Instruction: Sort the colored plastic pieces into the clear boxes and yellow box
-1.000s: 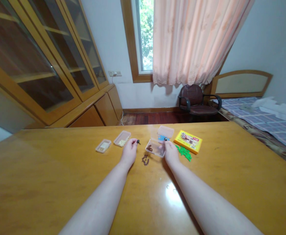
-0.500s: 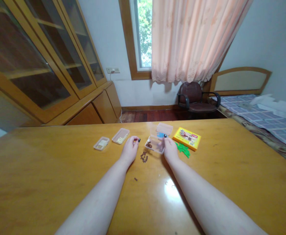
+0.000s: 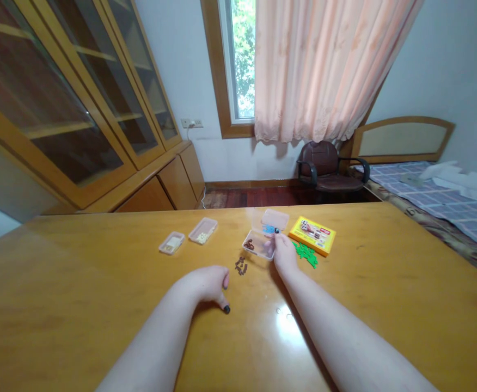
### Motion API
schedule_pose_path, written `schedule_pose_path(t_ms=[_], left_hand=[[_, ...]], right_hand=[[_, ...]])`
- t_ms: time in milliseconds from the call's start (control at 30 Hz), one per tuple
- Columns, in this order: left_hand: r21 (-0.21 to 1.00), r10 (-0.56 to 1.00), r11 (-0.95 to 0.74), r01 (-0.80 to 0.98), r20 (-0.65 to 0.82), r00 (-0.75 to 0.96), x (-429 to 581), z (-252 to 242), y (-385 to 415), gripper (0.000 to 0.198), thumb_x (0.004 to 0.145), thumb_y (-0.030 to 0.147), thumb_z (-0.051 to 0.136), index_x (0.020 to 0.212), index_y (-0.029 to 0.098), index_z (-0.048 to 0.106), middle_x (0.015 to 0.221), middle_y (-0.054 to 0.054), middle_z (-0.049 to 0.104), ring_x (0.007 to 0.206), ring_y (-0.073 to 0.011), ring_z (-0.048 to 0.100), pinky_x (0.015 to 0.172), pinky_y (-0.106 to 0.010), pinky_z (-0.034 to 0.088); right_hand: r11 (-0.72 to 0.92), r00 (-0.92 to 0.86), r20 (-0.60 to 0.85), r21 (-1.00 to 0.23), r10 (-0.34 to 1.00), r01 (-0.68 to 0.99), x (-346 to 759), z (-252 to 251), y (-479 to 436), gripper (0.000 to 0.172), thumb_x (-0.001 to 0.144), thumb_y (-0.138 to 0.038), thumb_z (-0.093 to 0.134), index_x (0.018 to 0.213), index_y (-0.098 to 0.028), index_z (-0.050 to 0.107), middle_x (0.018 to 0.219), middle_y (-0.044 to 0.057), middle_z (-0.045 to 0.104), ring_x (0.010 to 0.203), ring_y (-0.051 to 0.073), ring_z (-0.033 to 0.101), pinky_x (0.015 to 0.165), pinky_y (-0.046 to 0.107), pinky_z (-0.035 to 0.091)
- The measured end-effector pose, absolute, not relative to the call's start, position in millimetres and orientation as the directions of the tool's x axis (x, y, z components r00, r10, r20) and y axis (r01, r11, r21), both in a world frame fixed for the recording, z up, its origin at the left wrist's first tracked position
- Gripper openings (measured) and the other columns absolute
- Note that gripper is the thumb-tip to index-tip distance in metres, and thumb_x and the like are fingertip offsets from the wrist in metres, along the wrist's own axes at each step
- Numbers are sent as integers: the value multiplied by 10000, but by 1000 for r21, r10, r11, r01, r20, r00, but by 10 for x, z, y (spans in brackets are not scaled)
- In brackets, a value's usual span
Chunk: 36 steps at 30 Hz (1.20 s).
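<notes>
wooden table (image 3: 79, 305) under both hands (image 3: 286, 255), left wrist (image 3: 193, 285) bent inward

brown pieces (image 3: 244, 268) | green pieces (image 3: 306, 255) | yellow box (image 3: 312, 234) | pink floral curtain (image 3: 324, 65) | blue-grey plaid sheet (image 3: 410, 185)

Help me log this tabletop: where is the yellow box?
In the head view, the yellow box lies on the table, right of the right hand and just beyond the green pieces.

free tabletop (image 3: 238, 348) nearside — brown pieces (image 3: 244, 269) beyond
</notes>
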State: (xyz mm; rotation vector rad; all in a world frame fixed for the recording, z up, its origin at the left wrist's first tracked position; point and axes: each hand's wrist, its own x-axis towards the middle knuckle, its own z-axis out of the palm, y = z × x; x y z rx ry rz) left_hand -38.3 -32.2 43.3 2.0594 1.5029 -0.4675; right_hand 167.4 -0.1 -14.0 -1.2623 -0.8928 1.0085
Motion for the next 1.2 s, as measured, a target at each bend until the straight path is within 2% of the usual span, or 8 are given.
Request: schedule_pose_path(t_ms=[100, 200, 300, 633, 800, 967, 1100, 1200], left_hand=[[188, 809, -225, 956, -510, 291, -324, 353, -295, 435, 422, 414, 743, 767, 213, 571, 694, 9, 597, 603, -172, 529, 504, -234, 316], [282, 833, -272, 920, -409, 372, -309, 307, -226, 220, 627, 403, 615, 726, 214, 562, 680, 6, 609, 596, -163, 535, 498, -232, 306], [329, 843, -326, 886, -322, 430, -307, 302, -186, 164, 716, 379, 529, 720, 216, 552, 700, 5, 620, 609, -161, 543, 506, -232, 311], [289, 901, -375, 881, -111, 420, -138, 188, -159, 152, 781, 356, 495, 829, 218, 537, 827, -27, 639, 730, -184, 586, 584, -241, 370], [282, 904, -384, 879, -77, 420, -101, 128, -120, 167, 820, 322, 435, 844, 213, 558, 851, -49, 638, 738, -187, 583, 622, -255, 385], [393, 915, -362, 845, -22, 403, -138, 106, -57, 195, 831, 328, 415, 804, 197, 557, 801, -33, 621, 724, -164, 560, 622, -243, 386], [503, 925, -329, 799, 2, 380, -219, 129, -8, 208, 840, 304, 385, 846, 182, 553, 814, -27, 604, 737, -150, 540, 651, -244, 400], [525, 902, -372, 765, 10, 432, -305, 145, 21, 157, 804, 253, 430, 872, 191, 558, 854, -21, 595, 780, -146, 536, 708, -251, 408]], right_hand=[[19, 327, -22, -993, 945, -121, 1672, -130, 3, 328, 744, -457, 405, 698, -178, 572, 534, -16, 570, 424, 113, 426, 432, 238, 329], [21, 330, -23, -992, 944, -128, 1669, -134, 3, 313, 744, -437, 405, 709, -176, 574, 552, -12, 582, 433, 112, 435, 439, 236, 335], [25, 319, -11, -994, 948, -109, 1669, -146, 0, 306, 747, -424, 405, 709, -176, 580, 561, -10, 585, 444, 114, 442, 451, 237, 342], [13, 315, -22, -994, 949, -108, 1659, -141, -7, 294, 735, -424, 415, 687, -184, 577, 558, -9, 577, 458, 122, 446, 460, 242, 342], [25, 324, -5, -996, 946, -89, 1664, -113, -28, 293, 734, -436, 424, 662, -190, 565, 561, -7, 585, 471, 126, 458, 485, 248, 357], [14, 333, -31, -991, 942, -132, 1653, -78, -43, 295, 720, -438, 434, 684, -184, 580, 557, -5, 579, 465, 129, 455, 470, 251, 353], [32, 342, -26, -986, 939, -163, 1645, -73, -39, 294, 715, -431, 436, 699, -178, 584, 550, -4, 574, 439, 118, 429, 441, 243, 331], [26, 340, -26, -989, 940, -148, 1647, -76, -37, 311, 722, -444, 429, 697, -175, 582, 552, 0, 575, 434, 113, 426, 434, 239, 329]])
